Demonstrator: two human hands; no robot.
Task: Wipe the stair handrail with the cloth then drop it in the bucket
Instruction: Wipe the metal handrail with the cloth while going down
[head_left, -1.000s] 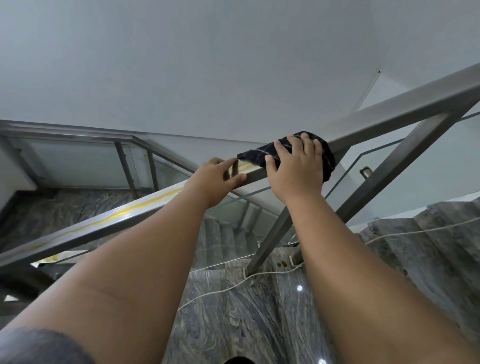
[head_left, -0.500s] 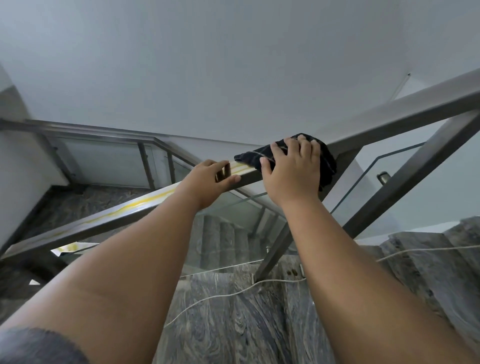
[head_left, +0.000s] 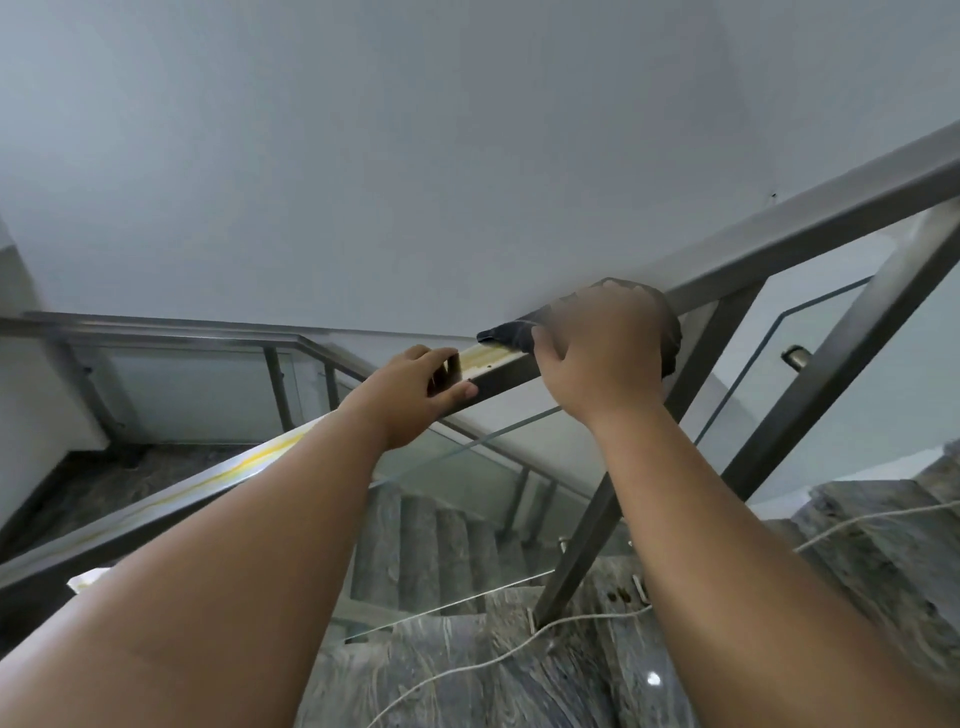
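A square steel handrail (head_left: 810, 228) climbs from lower left to upper right, with a yellowish streak along its top on the lower stretch. My right hand (head_left: 602, 353) presses a dark cloth (head_left: 506, 335) down on the rail's top, fingers wrapped over it. The cloth pokes out to the left of the hand and hangs a little behind it on the right. My left hand (head_left: 415, 395) grips the rail just below the cloth, thumb under and fingers over. No bucket is in view.
Glass panels and slanted steel posts (head_left: 582, 545) stand under the rail. Grey marble steps (head_left: 467, 675) lie below, with a thin white cord (head_left: 483, 660) across them. A second railing (head_left: 156, 327) borders the lower landing at left. A white wall fills the top.
My right hand has slid the cloth slightly up the rail. My left hand keeps its grip just below. The view has shifted a little.
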